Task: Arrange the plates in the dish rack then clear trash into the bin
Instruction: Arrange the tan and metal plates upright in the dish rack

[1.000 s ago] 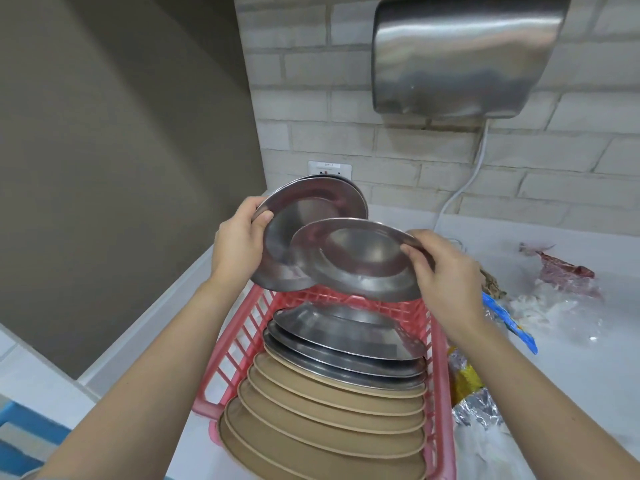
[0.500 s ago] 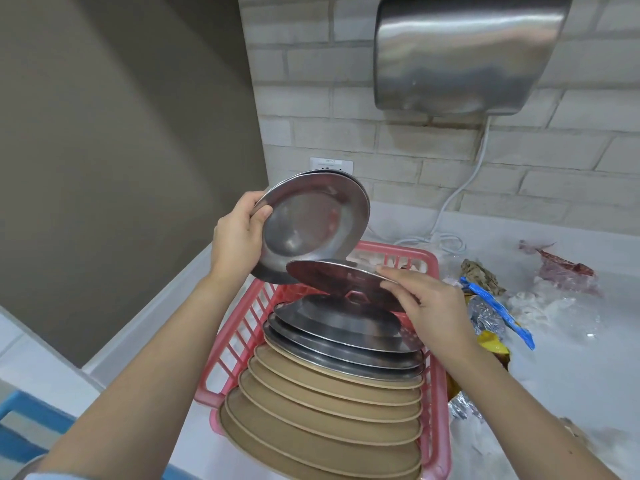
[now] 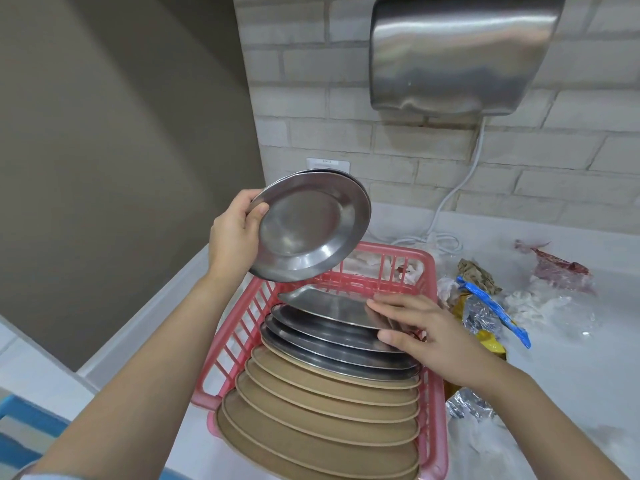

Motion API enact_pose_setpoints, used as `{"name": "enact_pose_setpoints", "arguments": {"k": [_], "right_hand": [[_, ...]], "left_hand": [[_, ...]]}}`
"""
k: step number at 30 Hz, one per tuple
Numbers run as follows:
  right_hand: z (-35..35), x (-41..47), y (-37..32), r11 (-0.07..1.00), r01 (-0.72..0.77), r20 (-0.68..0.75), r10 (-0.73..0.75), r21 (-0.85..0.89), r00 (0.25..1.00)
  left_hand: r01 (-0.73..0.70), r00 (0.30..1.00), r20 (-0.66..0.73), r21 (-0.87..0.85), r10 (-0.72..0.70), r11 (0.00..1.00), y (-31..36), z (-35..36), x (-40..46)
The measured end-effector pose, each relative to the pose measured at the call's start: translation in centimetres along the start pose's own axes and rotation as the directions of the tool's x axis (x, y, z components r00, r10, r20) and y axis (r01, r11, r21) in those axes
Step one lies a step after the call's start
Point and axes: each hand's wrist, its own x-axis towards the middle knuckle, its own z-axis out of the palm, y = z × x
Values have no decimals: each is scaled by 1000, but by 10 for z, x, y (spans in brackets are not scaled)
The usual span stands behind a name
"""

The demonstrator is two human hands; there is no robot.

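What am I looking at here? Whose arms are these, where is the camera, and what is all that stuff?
There is no machine: a person wears a camera on the head, so you look down along their own two arms. The left hand holds up a small stack of steel plates by the rim. The right hand rests with straight fingers on a steel plate it is setting into the pink dish rack. In the rack stand a few more steel plates, then a row of brown plates nearer the camera. To the right, on the white counter, lies trash: a blue-edged wrapper, foil and crumpled plastic. The shiny box on the brick wall is probably a hand dryer.
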Motion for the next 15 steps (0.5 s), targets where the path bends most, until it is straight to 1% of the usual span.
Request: {"name": "enact_pose_setpoints", "arguments": {"k": [7, 9, 10, 12, 14, 15], "right_hand": [[-4, -5, -1, 995, -28, 107, 18, 98, 994], [-10, 1, -7, 988, -32, 100, 17, 148, 995], [-14, 8, -11, 984, -36, 45, 29, 176, 999], [-24, 30, -21, 983, -36, -172, 68, 181, 983], [-36, 61, -30, 986, -14, -385, 77, 164, 920], [-42, 77, -34, 990, -11, -449, 72, 138, 890]], "left_hand": [[-8, 1000, -1, -52, 8, 999, 3, 3, 0], [-11, 1000, -1, -60, 11, 998, 4, 3, 2], [-10, 1000, 0, -66, 10, 998, 4, 3, 3], [-13, 1000, 0, -83, 13, 996, 5, 3, 5], [-15, 1000, 1, -108, 16, 994, 8, 4, 6], [-16, 1000, 5, -123, 17, 992, 9, 5, 6]]}}
